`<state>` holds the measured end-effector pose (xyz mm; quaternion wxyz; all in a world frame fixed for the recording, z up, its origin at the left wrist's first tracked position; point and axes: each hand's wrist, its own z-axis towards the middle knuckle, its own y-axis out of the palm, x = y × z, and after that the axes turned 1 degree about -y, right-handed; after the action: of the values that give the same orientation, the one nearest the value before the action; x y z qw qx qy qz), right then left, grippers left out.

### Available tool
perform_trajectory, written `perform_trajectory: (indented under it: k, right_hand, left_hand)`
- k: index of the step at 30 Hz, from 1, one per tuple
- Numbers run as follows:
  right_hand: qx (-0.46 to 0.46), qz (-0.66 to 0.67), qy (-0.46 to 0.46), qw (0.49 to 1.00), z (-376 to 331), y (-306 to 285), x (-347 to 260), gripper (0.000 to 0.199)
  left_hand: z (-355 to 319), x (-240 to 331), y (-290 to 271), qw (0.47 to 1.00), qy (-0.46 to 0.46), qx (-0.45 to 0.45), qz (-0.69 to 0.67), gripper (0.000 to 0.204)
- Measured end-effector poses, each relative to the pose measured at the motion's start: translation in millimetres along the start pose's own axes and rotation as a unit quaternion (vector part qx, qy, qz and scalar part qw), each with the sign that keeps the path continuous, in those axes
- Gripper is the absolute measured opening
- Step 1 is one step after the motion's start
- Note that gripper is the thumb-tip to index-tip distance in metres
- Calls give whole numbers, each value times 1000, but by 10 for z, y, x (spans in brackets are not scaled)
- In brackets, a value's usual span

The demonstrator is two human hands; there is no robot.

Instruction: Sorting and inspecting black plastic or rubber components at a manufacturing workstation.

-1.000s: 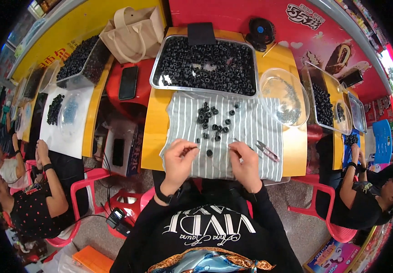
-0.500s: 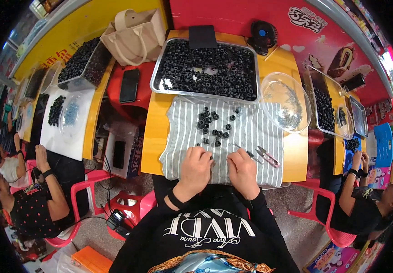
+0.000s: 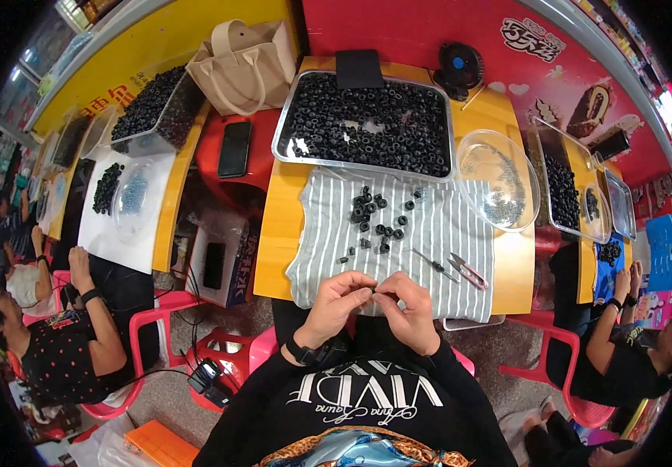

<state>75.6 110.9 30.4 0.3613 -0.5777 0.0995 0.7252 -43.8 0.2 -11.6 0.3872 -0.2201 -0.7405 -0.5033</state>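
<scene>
My left hand (image 3: pixel 337 307) and my right hand (image 3: pixel 405 308) meet at the near edge of a grey-and-white striped cloth (image 3: pixel 328 268). Both are closed in a pinch, fingertips together around a tiny dark piece I cannot make out. Beyond them, several small black ring-shaped parts (image 3: pixel 369 208) lie loose on the cloth. Right of these rests a thin pointed metal tool (image 3: pixel 435 266) with a black piece around its middle. Beside it are thread snips (image 3: pixel 469 272) with pinkish handles.
A metal tray (image 3: pixel 281 136) full of black rings stands at the back, next to a round clear dish (image 3: pixel 537 191) of small bits. A black fan (image 3: pixel 460 68), a phone (image 3: pixel 234 148) and a beige tote bag (image 3: pixel 274 70) are around it. People work at tables on both sides.
Both hands have drawn back toward me off the middle of the cloth and come together, fingertips touching. The thin tool now shows whole. The view has shifted slightly.
</scene>
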Motion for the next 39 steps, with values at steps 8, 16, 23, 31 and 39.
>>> perform_trajectory:
  k: [8, 16, 23, 31, 39]
  right_hand:
    - [58, 64, 47, 995, -90, 108, 7, 10]
    - [27, -178, -141, 973, -40, 163, -44, 18]
    - [41, -226, -183, 956, -27, 135, 0, 21]
    - [104, -27, -10, 994, 14, 146, -31, 12]
    - [-83, -232, 35, 968, 117, 27, 46, 8]
  left_hand:
    - [-21, -79, 1, 996, -30, 17, -81, 16]
    - [-23, -90, 6, 978, -70, 11, -198, 23]
    - [-6, -56, 15, 962, -74, -2, -263, 23]
    - [-3, 14, 19, 956, -43, 12, -289, 18]
    - [-7, 270, -299, 929, 60, 56, -360, 20]
